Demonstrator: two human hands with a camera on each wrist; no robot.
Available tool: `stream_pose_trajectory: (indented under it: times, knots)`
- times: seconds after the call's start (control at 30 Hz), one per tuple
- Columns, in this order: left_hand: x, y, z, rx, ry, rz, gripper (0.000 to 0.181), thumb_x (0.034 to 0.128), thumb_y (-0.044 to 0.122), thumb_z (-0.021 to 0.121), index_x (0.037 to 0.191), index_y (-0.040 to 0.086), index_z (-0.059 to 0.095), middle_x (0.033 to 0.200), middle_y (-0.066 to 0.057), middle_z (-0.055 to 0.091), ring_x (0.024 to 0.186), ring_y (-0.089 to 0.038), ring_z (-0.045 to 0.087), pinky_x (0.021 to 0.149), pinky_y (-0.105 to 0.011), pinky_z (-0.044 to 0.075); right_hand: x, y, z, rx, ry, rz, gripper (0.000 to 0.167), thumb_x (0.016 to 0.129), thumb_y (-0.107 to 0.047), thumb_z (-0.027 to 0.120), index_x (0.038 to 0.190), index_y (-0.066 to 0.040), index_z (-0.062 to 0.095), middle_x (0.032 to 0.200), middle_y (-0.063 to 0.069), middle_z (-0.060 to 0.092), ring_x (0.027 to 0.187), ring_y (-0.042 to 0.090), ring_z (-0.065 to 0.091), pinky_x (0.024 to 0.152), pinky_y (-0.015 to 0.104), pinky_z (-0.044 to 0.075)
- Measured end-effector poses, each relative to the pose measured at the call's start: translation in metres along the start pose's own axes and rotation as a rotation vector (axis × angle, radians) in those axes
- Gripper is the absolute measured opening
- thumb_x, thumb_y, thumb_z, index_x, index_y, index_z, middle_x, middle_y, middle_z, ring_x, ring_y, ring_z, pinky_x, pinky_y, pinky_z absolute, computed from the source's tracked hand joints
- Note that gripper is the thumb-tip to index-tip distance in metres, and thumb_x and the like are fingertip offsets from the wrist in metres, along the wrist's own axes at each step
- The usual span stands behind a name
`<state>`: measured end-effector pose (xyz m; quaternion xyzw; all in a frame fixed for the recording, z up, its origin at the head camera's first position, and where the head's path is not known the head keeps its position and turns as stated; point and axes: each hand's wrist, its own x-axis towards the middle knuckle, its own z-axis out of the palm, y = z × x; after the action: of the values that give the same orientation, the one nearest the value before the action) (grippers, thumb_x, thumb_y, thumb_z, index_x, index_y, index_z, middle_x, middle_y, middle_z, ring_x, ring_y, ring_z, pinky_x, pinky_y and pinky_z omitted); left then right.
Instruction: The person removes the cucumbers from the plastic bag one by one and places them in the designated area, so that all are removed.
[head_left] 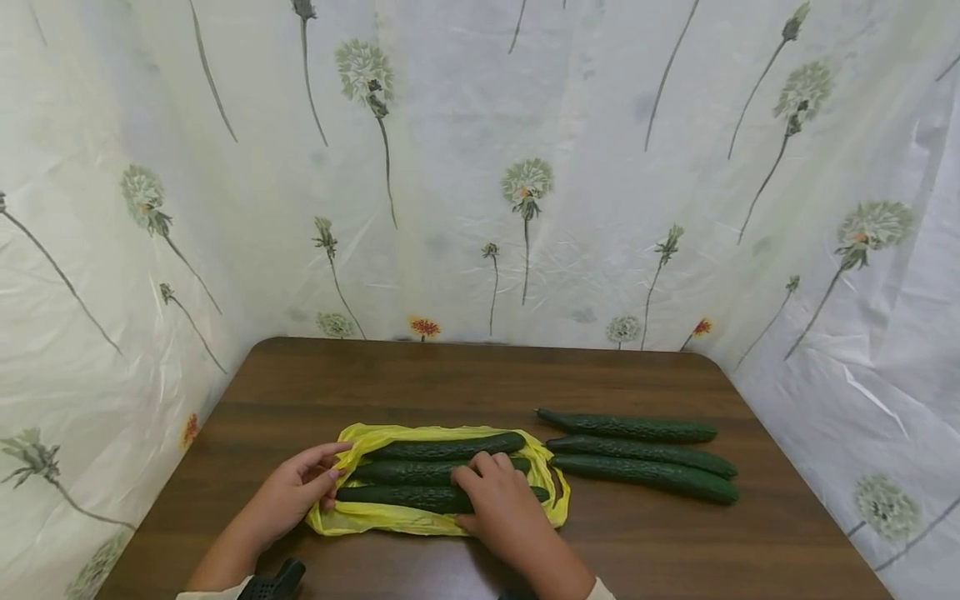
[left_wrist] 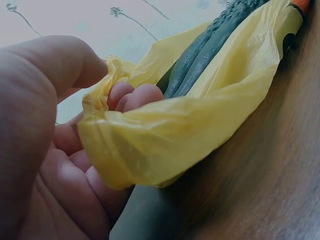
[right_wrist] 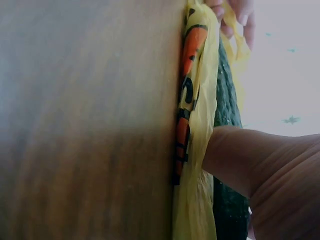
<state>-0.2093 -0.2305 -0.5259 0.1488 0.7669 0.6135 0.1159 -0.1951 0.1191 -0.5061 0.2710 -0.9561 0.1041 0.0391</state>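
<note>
Three dark green cucumbers (head_left: 420, 498) lie side by side in an opened yellow plastic bag (head_left: 390, 521) on the table. At the bag's left end my left hand (head_left: 296, 487) pinches its edge. In the left wrist view the thumb meets the crumpled yellow plastic (left_wrist: 150, 145), and fingertips show inside the rim. My right hand (head_left: 502, 504) reaches over the right half of the cucumbers, its curled fingers on the middle one. The thumb lies along the near side of the front cucumber (right_wrist: 227, 95) in the right wrist view; the other fingertips are hidden there.
Three more cucumbers (head_left: 645, 475) lie on the brown wooden table (head_left: 480, 383) just right of the bag. A curtain with dandelion prints (head_left: 450, 208) hangs behind and on both sides. A dark wrist device (head_left: 277, 581) sits at my left wrist.
</note>
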Motion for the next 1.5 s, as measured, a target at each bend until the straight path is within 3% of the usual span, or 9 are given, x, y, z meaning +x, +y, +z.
stream_pose_trajectory:
  times: [0.4, 0.63, 0.83, 1.5]
  knots:
    - [0.0, 0.001, 0.0, -0.004, -0.013, 0.005, 0.05, 0.1097, 0.017, 0.057, 0.155, -0.002, 0.045, 0.12, -0.024, 0.051, 0.079, -0.016, 0.063, 0.072, -0.033, 0.062, 0.0, 0.002, 0.006, 0.093, -0.023, 0.038, 0.045, 0.087, -0.038, 0.087, 0.125, -0.03, 0.064, 0.11, -0.009, 0.053, 0.088, 0.012, 0.036, 0.07, 0.029, 0.032]
    - [-0.002, 0.003, 0.002, -0.007, 0.0, 0.004, 0.05, 0.1093, 0.017, 0.058, 0.154, -0.001, 0.047, 0.117, -0.022, 0.053, 0.077, -0.017, 0.063, 0.07, -0.034, 0.062, 0.0, 0.006, 0.001, 0.177, -0.041, 0.008, 0.042, 0.087, -0.034, 0.087, 0.123, -0.028, 0.065, 0.107, -0.01, 0.054, 0.089, 0.01, 0.04, 0.071, 0.028, 0.034]
    - [-0.002, 0.005, 0.001, -0.024, -0.008, 0.022, 0.051, 0.1091, 0.016, 0.058, 0.154, -0.004, 0.045, 0.116, -0.022, 0.052, 0.077, -0.017, 0.063, 0.07, -0.034, 0.062, 0.001, 0.009, -0.004, 0.187, -0.032, -0.019, 0.041, 0.086, -0.034, 0.088, 0.12, -0.027, 0.066, 0.106, -0.01, 0.057, 0.091, 0.01, 0.046, 0.073, 0.029, 0.039]
    - [0.0, -0.001, 0.001, 0.007, 0.006, -0.001, 0.048, 0.109, 0.016, 0.058, 0.154, 0.0, 0.048, 0.119, -0.026, 0.053, 0.079, -0.016, 0.064, 0.071, -0.034, 0.062, 0.011, 0.013, -0.026, 0.221, -0.174, -0.047, 0.037, 0.091, -0.038, 0.082, 0.121, -0.025, 0.066, 0.104, -0.01, 0.053, 0.082, 0.004, 0.046, 0.08, 0.034, 0.041]
